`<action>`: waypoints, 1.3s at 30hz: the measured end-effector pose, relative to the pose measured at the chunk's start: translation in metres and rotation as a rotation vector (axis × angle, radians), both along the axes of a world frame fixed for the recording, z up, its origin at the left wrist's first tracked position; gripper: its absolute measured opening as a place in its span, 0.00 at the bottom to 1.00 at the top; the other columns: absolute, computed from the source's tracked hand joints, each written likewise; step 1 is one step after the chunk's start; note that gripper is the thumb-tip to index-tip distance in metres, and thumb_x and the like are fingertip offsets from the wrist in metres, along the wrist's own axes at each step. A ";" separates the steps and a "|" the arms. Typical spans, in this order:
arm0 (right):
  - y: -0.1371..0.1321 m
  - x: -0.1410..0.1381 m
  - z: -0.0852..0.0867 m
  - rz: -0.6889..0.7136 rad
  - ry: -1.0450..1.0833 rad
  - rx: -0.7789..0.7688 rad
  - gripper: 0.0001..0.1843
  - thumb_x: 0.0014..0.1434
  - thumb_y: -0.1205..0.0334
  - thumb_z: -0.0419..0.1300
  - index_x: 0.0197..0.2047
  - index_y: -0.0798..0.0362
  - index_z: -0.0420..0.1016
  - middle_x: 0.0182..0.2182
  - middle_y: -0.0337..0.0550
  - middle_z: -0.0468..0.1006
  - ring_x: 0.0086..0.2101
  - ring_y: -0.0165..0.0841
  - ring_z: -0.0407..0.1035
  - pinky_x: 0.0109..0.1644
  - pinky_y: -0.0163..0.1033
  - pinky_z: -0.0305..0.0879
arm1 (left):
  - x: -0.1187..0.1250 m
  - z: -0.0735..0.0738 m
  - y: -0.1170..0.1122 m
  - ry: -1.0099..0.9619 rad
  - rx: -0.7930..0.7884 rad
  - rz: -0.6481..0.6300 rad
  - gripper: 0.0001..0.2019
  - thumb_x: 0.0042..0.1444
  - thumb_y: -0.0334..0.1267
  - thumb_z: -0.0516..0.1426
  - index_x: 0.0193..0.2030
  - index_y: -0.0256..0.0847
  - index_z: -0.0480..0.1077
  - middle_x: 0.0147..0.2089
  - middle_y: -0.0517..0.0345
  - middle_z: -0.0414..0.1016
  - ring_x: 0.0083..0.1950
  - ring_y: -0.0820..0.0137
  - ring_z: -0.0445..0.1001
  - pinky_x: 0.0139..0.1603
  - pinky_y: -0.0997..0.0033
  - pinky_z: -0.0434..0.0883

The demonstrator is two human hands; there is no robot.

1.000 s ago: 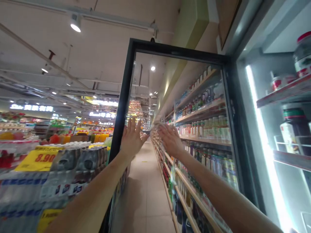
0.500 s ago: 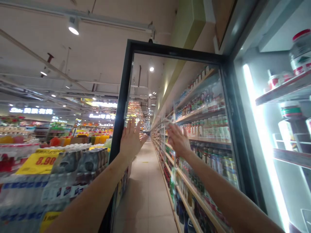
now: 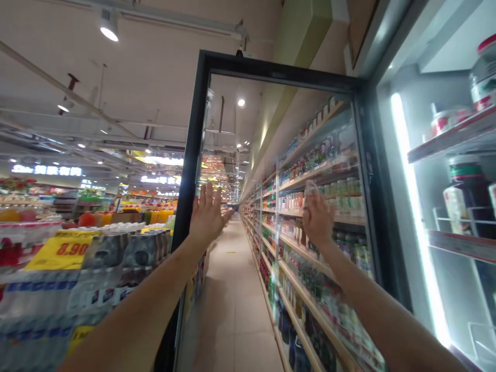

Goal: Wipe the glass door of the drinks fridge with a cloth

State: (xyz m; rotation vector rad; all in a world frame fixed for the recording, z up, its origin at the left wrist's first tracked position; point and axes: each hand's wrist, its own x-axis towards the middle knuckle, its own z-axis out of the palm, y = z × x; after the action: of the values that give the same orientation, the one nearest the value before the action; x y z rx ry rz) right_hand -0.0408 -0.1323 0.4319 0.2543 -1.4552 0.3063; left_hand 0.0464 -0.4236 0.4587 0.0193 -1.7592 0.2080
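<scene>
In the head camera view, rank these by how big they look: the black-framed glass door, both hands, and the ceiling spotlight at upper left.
1. Glass door
2. Left hand and right hand: too alike to rank
3. Ceiling spotlight

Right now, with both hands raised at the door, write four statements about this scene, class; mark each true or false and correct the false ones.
1. The left hand is at the black door frame. True.
2. The glass door is shut. False: it stands open.
3. A yellow price sign reads 8.90. True.
4. The right hand is over that sign. False: the right hand is in front of the door's glass.
</scene>
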 end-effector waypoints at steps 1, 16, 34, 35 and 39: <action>0.009 -0.001 0.001 -0.010 -0.018 -0.133 0.26 0.61 0.62 0.44 0.61 0.52 0.62 0.61 0.52 0.61 0.61 0.45 0.53 0.62 0.59 0.45 | -0.001 0.000 0.000 0.003 0.001 -0.004 0.33 0.61 0.52 0.45 0.66 0.29 0.49 0.70 0.34 0.43 0.70 0.50 0.41 0.65 0.47 0.50; 0.013 -0.001 -0.037 -0.009 0.015 0.048 0.24 0.62 0.62 0.44 0.59 0.52 0.65 0.60 0.52 0.64 0.62 0.42 0.51 0.62 0.53 0.49 | -0.009 -0.032 0.024 -0.010 0.077 -0.114 0.31 0.62 0.48 0.44 0.67 0.32 0.48 0.70 0.38 0.43 0.70 0.45 0.33 0.62 0.31 0.44; 0.055 0.003 -0.095 -0.046 -0.114 -0.100 0.24 0.62 0.62 0.43 0.60 0.48 0.63 0.61 0.51 0.62 0.62 0.42 0.52 0.62 0.61 0.47 | 0.003 -0.073 0.043 -0.149 0.017 -0.148 0.33 0.57 0.51 0.52 0.67 0.42 0.50 0.71 0.43 0.41 0.70 0.42 0.34 0.60 0.26 0.43; 0.055 0.003 -0.096 -0.050 -0.105 -0.215 0.25 0.62 0.61 0.43 0.61 0.50 0.62 0.61 0.53 0.61 0.62 0.44 0.52 0.61 0.62 0.48 | 0.005 -0.079 0.045 -0.174 0.003 -0.144 0.35 0.56 0.52 0.54 0.67 0.42 0.49 0.71 0.43 0.41 0.70 0.42 0.34 0.60 0.27 0.42; 0.025 0.012 -0.114 0.025 -0.115 -0.018 0.25 0.61 0.62 0.45 0.61 0.50 0.62 0.61 0.51 0.61 0.63 0.43 0.48 0.63 0.57 0.48 | 0.010 -0.088 0.048 -0.198 0.013 -0.120 0.38 0.54 0.53 0.56 0.67 0.42 0.48 0.71 0.43 0.39 0.70 0.42 0.34 0.60 0.26 0.41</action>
State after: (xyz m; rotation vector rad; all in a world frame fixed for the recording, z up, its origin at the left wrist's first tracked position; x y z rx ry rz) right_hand -0.0288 -0.1070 0.3183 0.2442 -1.5631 0.3592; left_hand 0.0559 -0.3758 0.3711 -0.1006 -1.9515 0.1137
